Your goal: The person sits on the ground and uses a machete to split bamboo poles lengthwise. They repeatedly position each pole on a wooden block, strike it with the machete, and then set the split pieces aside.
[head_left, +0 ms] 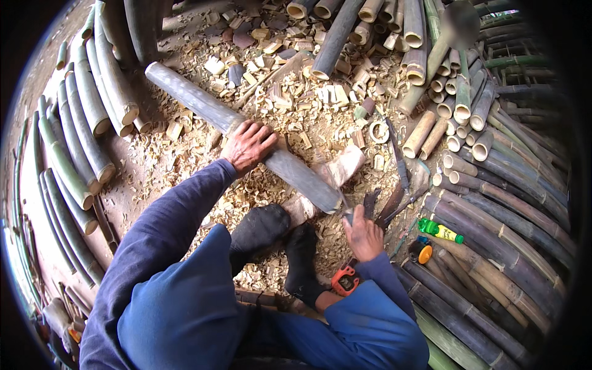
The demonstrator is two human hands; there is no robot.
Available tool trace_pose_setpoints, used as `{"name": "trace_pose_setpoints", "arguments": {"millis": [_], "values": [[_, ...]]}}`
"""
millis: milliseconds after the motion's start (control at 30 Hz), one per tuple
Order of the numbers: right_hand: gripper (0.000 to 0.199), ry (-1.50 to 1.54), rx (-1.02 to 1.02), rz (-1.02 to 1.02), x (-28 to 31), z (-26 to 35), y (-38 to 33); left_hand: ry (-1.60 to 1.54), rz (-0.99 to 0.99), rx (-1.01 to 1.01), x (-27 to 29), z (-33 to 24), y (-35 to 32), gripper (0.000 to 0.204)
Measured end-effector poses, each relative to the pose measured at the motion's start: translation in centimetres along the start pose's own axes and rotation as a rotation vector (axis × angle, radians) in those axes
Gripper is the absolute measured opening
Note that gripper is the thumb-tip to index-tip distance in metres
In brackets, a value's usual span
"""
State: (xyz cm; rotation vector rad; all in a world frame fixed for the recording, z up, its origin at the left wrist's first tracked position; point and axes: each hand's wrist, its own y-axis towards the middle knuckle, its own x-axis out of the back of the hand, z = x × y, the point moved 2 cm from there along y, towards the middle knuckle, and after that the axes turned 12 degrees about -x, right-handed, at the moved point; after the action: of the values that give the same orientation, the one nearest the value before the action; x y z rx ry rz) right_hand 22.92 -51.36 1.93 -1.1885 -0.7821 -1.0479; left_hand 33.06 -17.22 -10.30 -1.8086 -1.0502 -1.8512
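Note:
A thick grey bamboo pole (302,179) lies slantwise before me, from the upper left down to near my right hand. My left hand (248,147) is closed over the pole's middle, fingers wrapped round its top. My right hand (364,236) grips the dark handle of a knife (349,216). Its narrow blade is beside the pole's near end; whether it touches the bamboo I cannot tell. Beneath the pole rests a pale wooden block (343,165), near my dark-covered feet (262,228).
Bamboo poles (74,135) line the left; more cut bamboo (493,246) is stacked at right. Shavings (277,117) cover the ground. An orange tape measure (345,280) lies by my right foot. A green bottle (441,230) rests on the right stack, and a dark curved blade (394,203) lies near my right hand.

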Motion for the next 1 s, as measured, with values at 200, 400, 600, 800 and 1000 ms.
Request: {"name": "trace_pose_setpoints", "arguments": {"millis": [200,400,600,800,1000], "values": [[0.039,0.123,-0.11,0.149,6.2,4.5,-0.2,-0.144,0.42,-0.035,1.1,1.6,3.2,0.06],[0.038,0.002,0.008,0.03,2.0,2.1,-0.4,-0.243,0.628,0.012,1.5,2.1,3.9,0.055],[0.039,-0.025,-0.074,0.188,5.1,3.5,0.6,-0.213,0.415,-0.024,0.8,1.6,2.7,0.045],[0.029,0.085,0.054,0.028,2.6,3.2,0.4,-0.157,0.295,0.034,1.4,1.3,0.7,0.038],[0.033,-0.065,-0.1,0.17,4.6,2.7,0.2,-0.161,0.123,-0.045,0.6,0.2,0.3,0.032]]}}
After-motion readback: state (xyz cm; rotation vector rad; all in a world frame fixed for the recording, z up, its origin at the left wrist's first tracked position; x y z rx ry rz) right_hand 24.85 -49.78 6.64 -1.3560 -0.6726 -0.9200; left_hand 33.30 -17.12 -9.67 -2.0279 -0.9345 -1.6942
